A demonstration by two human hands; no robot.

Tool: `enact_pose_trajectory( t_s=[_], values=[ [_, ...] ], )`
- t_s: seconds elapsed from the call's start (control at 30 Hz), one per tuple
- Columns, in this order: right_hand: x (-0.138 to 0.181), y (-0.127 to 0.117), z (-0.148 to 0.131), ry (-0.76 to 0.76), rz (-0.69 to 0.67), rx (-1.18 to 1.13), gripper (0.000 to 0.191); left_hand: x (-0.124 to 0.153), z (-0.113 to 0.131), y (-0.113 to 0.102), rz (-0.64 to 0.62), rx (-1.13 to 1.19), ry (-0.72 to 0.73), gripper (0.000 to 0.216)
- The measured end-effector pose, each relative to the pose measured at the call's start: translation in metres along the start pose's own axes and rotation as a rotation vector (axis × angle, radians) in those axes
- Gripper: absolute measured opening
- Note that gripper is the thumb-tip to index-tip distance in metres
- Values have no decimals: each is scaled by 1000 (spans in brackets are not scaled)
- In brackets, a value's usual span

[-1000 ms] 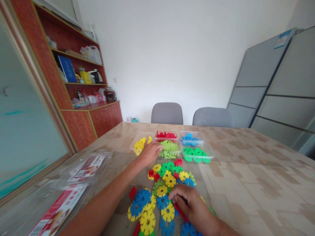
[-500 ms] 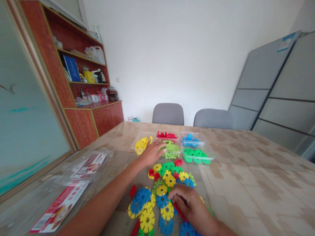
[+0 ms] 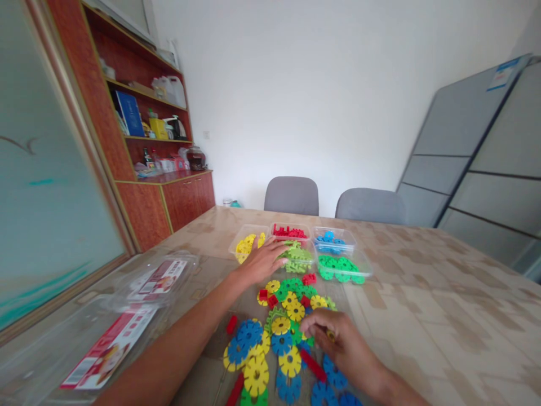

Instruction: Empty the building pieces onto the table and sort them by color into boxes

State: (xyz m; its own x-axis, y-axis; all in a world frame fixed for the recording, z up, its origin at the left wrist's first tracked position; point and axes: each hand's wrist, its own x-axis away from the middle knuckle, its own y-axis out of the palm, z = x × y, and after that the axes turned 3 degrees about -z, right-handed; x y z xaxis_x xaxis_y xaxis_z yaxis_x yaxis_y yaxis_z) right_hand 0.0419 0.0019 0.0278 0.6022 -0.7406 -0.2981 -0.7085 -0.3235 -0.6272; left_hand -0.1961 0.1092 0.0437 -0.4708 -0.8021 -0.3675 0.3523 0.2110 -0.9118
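A heap of flat plastic gear-shaped pieces [image 3: 287,321] in yellow, blue, green and red lies on the table in front of me. My left hand [image 3: 262,260] reaches forward with fingers stretched out, palm down, over the near edge of the tray of light-green pieces [image 3: 299,257], beside the tray of yellow pieces [image 3: 247,246]. My right hand [image 3: 342,341] rests on the right side of the heap, its fingers curled in a pinch on a small yellow piece [image 3: 329,335].
More clear trays hold red pieces [image 3: 289,231], blue pieces [image 3: 333,239] and dark-green pieces [image 3: 341,267]. Clear plastic packaging with a red and white card [image 3: 127,316] lies at the left. Two grey chairs [image 3: 291,195] stand across the marbled table [image 3: 431,304]. A wooden shelf unit [image 3: 143,129] lines the left wall.
My left hand has stretched its fingers out towards the light-green tray. My right hand has shifted slightly right and lifted its fingers off the heap into a pinch.
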Motion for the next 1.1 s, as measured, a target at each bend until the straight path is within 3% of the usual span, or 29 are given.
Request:
enact_pose_trajectory(
  t_s=[0.13,0.27,0.47,0.67,0.77,0.9,1.1],
  values=[
    [-1,-5,-2,-16,-2,4,23,-1,1,-6,34,20,-7,28],
    [-5,-34,1,33,-19,55,21,-3,5,-11,63,66,32,26],
    [3,-76,12,153,-225,275,13,-4,30,-22,95,141,135,25],
    [14,-68,10,308,-363,450,12,4,63,-35,52,229,249,25],
    [11,-59,7,339,-359,523,22,23,66,-41,-31,249,266,25],
    [7,-55,9,390,-369,448,16,64,57,-54,-143,251,150,24],
    [8,-52,28,354,-325,275,15,105,46,-73,-520,314,40,29]
  ],
)
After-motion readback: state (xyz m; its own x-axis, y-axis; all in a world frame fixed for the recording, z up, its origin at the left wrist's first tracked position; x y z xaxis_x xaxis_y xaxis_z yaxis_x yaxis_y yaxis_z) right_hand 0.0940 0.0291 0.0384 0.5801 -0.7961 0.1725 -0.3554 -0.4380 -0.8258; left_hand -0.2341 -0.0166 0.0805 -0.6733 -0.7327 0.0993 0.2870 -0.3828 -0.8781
